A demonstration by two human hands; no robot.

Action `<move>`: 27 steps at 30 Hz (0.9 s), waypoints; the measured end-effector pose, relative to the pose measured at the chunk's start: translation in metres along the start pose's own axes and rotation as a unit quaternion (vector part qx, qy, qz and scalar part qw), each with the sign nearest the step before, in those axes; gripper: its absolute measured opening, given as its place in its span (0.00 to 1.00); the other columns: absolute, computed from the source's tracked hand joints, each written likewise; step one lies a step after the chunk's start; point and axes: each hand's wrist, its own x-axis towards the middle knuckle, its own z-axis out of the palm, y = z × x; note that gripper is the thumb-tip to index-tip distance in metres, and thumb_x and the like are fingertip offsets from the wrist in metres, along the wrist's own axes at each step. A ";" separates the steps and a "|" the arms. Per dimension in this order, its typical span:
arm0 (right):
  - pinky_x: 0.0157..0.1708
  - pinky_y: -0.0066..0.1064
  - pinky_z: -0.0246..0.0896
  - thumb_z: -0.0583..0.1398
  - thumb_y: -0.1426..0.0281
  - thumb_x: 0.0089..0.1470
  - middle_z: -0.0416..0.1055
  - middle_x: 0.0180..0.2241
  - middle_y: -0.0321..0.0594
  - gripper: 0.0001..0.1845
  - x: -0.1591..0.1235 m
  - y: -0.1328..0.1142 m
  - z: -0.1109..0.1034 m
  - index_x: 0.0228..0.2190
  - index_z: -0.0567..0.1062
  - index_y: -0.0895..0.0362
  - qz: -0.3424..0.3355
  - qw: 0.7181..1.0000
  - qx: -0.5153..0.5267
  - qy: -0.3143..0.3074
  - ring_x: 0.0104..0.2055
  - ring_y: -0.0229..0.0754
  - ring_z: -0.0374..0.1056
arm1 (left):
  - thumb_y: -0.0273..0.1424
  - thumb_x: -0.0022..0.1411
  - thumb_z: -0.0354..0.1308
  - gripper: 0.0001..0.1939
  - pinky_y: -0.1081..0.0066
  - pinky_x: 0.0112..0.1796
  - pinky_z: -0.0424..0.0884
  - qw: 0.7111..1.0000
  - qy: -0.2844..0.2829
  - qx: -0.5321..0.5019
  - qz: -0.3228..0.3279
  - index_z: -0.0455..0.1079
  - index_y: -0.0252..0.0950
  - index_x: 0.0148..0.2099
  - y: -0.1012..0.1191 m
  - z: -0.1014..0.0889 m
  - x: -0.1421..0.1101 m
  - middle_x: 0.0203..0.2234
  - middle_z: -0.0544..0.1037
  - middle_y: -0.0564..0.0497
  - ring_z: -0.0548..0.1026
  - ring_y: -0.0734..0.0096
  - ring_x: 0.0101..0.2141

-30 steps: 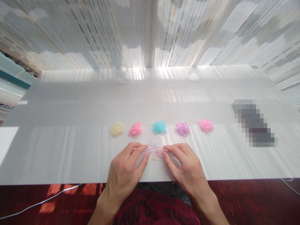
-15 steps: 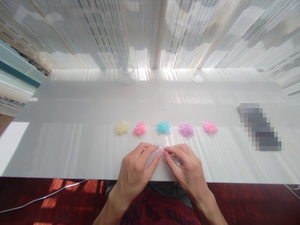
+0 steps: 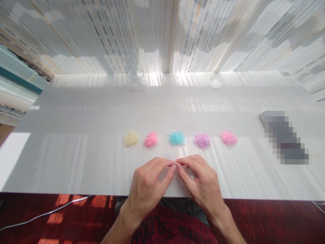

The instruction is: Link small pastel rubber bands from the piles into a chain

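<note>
Fingertips draw together over a small mixed pile of strands [image 3: 168, 156] at the near middle of a white surface [image 3: 76, 162], where a moment ago a gap lay between the two hands. The left hand [image 3: 147, 179] has come in to meet the right hand [image 3: 203, 179], and each now shows thumb and forefinger narrowed to a close pinch, tips all but touching those opposite. The pile, in plain sight a second earlier, is mostly covered; a few pale loops show just beyond the left fingertips. Whether either hand actually grips a strand is hard to tell at this size, but the change suggests fine handling at a single spot. Just beyond, five sorted heaps sit in the same left-to-right row as before: yellow heap [image 3: 131, 139], coral heap [image 3: 151, 139], blue heap [image 3: 176, 138], purple heap [image 3: 202, 141] and pink heap [image 3: 229, 138], none touched by a hand. A clear jar [image 3: 136, 82] and, farther right, a clear lid [image 3: 215, 82] stand along the far edge, well apart from the work.
</note>
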 end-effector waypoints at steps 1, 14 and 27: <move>0.38 0.31 0.72 0.63 0.75 0.64 0.77 0.35 0.38 0.04 0.000 0.000 0.000 0.40 0.78 0.54 -0.005 1.000 -0.002 0.000 0.37 0.40 0.73 | 0.27 0.71 0.61 0.04 0.70 0.41 0.79 1.000 0.001 -0.001 -0.006 0.76 0.39 0.47 0.000 0.000 0.000 0.38 0.84 0.50 0.82 0.68 0.38; 0.39 0.32 0.72 0.63 0.74 0.65 0.75 0.37 0.40 0.07 -0.007 0.006 0.004 0.44 0.76 0.54 -0.036 0.999 -0.032 -0.004 0.39 0.41 0.72 | 0.27 0.70 0.62 0.04 0.77 0.28 0.70 0.998 0.014 -0.008 -0.061 0.78 0.39 0.43 -0.002 -0.003 -0.001 0.33 0.82 0.53 0.77 0.75 0.30; 0.40 0.32 0.71 0.63 0.75 0.65 0.75 0.38 0.40 0.08 -0.010 0.010 0.005 0.46 0.76 0.55 -0.053 0.997 -0.054 0.007 0.39 0.40 0.72 | 0.33 0.67 0.64 0.05 0.77 0.25 0.67 0.980 0.135 0.002 -0.146 0.82 0.40 0.40 -0.027 -0.051 0.009 0.33 0.81 0.53 0.66 0.79 0.23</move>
